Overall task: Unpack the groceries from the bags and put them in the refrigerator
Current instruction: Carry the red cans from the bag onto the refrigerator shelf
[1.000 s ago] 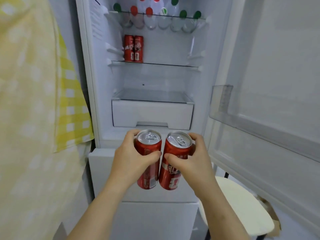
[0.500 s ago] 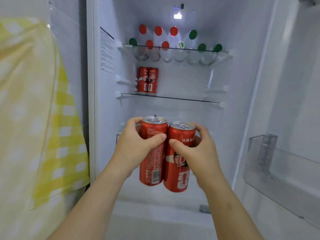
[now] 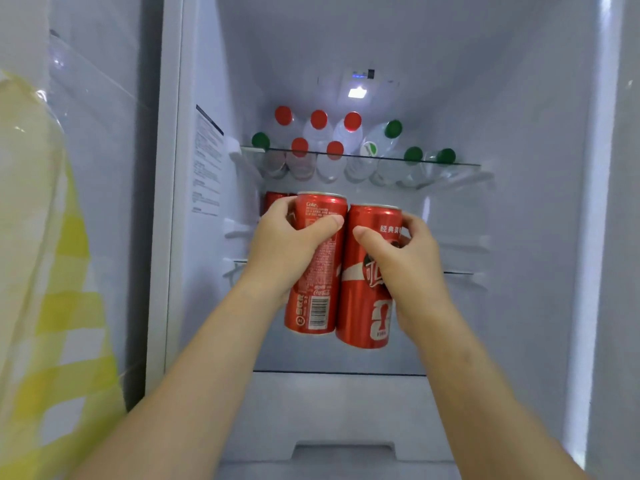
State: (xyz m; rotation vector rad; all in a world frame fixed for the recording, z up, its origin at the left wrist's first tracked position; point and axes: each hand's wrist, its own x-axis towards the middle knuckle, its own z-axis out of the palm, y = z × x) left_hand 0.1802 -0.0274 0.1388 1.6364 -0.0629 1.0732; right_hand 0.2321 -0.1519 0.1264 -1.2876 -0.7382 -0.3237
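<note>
Left hand (image 3: 287, 247) clasping one cola can (image 3: 317, 271), right hand (image 3: 405, 261) a second can (image 3: 367, 306), a person has raised the pair from drawer height to the refrigerator's (image 3: 519, 220) middle shelf (image 3: 459, 273), near its left end where stored cans (image 3: 273, 200) stand; only set-down likely remains.

Bright fridge lamp (image 3: 358, 92), soft blur, warped edges

The open refrigerator (image 3: 485, 98) fills the view, its white inner walls lit by a small bright lamp (image 3: 357, 93) high on its back wall. A printed label (image 3: 207, 161) sits on its left inner wall, a glass shelf (image 3: 464, 164) spans it below the lamp, and a white drawer (image 3: 343, 427) lies at its bottom. Left of the refrigerator stands a pale grey panel (image 3: 104, 168), then a yellow-and-white checked cloth (image 3: 59, 306).
</note>
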